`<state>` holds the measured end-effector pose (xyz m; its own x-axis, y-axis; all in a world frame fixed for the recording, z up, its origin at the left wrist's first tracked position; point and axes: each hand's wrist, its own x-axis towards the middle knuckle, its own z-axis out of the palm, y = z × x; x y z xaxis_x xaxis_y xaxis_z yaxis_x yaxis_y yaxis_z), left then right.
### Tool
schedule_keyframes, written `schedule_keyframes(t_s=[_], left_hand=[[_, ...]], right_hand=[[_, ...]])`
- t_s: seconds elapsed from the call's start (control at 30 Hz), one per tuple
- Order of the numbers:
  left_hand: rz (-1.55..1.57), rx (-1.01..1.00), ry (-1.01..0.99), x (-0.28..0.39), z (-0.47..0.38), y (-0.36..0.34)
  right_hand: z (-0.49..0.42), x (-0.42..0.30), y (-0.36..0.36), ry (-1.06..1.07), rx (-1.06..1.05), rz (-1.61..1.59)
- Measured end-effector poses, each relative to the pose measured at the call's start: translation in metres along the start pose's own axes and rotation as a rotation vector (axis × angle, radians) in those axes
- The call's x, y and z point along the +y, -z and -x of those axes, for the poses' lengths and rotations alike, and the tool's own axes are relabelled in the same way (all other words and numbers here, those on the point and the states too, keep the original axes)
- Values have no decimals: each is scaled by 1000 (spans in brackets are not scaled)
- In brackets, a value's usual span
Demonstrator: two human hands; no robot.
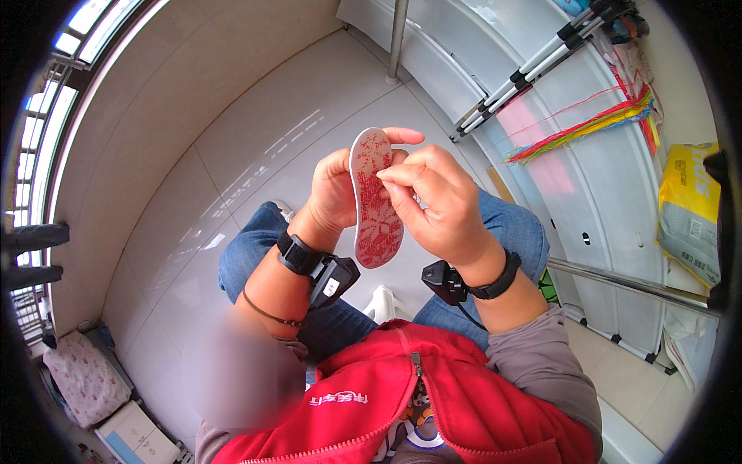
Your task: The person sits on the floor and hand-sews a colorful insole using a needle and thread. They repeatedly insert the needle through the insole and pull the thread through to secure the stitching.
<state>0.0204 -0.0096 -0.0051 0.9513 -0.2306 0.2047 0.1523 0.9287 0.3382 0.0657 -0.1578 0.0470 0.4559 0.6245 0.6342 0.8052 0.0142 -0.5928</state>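
A shoe insole (378, 232) with a pale face and a dense red stitched-looking pattern is held upright over my lap. My left hand (331, 188) grips it from the left and behind, its fingers showing past the upper right edge. In front of the patterned face, my right hand (439, 197) has thumb and index finger pinched together at the middle of the insole. Whether a needle or thread sits between those fingertips is too small to tell. Each wrist wears a black strap with a small device, the left one (333, 281) and the right one (445, 281).
Bundled red, yellow, green and blue threads (585, 124) hang at the right against translucent white panels (603, 197). Silver poles (522, 75) lean there, near a yellow-and-grey package (690, 214). A white stool (387, 304) shows between my knees. Lower left are a floral cushion (87, 377) and small drawers (139, 435).
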Motion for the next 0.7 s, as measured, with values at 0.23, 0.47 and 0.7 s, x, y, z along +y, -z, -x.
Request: schedule_keyframes(t_s=[0.23, 0.47, 0.7], left_hand=[[35, 37, 43, 0, 3, 1], [34, 11, 37, 0, 3, -1], [-8, 29, 37, 0, 1, -2]], right_hand=[[0, 0, -2, 43, 16, -17], [0, 1, -1, 58, 4, 0], [0, 0, -1, 41, 15, 10]])
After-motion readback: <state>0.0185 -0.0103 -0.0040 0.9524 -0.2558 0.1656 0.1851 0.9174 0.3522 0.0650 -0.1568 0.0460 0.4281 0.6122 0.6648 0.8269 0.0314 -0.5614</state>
